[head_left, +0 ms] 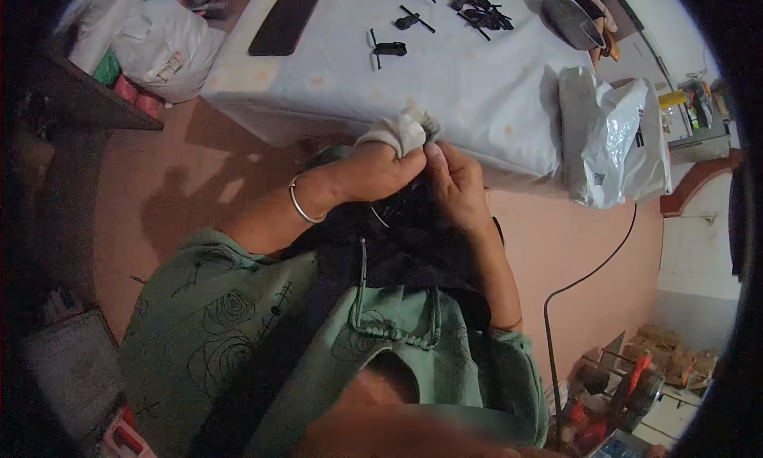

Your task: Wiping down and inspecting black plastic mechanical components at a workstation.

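left hand (388,172), the nearer, is gripping the pale cloth (395,134) just above it at upper centre frame, its long axis slanting rightward toward the right hand (458,180), whose pinch is not showing clearly.

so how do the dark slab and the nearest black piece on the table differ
The dark slab is a broad, plain rectangle; the black piece is small and irregular, with a thin bar at one end. The slab lies slanted on the left; the piece lies farther right, its body roughly crosswise. Both are dark and rest on the pale tablecloth.
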Demonstrator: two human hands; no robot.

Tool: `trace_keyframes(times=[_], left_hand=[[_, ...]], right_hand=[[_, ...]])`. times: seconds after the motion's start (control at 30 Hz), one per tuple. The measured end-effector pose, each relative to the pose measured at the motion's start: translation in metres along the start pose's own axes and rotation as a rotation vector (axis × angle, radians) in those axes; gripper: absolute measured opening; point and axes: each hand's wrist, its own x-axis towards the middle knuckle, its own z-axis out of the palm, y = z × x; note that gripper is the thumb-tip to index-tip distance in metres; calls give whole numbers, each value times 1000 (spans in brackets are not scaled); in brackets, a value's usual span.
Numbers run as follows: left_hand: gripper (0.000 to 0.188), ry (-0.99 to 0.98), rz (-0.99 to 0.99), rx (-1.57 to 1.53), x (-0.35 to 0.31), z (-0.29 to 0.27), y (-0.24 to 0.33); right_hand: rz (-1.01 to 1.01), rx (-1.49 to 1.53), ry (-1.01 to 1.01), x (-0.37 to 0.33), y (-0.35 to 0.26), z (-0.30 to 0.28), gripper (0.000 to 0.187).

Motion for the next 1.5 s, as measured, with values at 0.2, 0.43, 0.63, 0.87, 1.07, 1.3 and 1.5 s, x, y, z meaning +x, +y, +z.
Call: trace_keyframes(times=[0.2,0.43,0.63,0.87,1.07,1.3,1.5], left_hand=[[21,-59,227,341,-3,10,-15],[28,4,262,394,-4,-6,-17],[24,99,153,396,-10,-38,-12],[21,274,52,231,-19,-49,-21],[15,480,245,577,1,-61,-3],[20,163,-53,286,2,-46,5],[25,25,-69,-69,-13,-30,17]], right_hand=[[8,226,13,-2,13,10,27],[100,-393,49,17,-3,-18,25],[-152,-615,125,75,-4,15,23],[-288,-839,173,127,11,44,17],[-467,-957,110,76,-3,28,8],[-494,-486,81,32,-19,21,7],[-94,95,162,27,-11,21,17]])
